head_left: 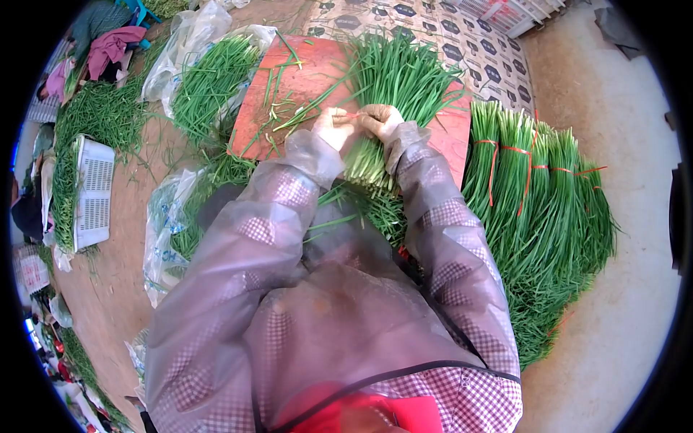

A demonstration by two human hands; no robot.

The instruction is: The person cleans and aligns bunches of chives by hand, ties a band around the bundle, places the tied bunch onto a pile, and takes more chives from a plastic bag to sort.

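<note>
For this fingertip work, probably tying, I advise level stalk ends and even tension without crushing leaves. The left hand (336,128) and right hand (380,121) are curled, fingertips nearly meeting; what they pinch, I cannot tell. The green bundle (397,76) fans out beyond them, pale stalks between the wrists.

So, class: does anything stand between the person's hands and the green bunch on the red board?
Nothing visible does: the left hand and right hand are close together at the green bunch. Loose stalks on the red board lie mostly left of the bunch.
</note>
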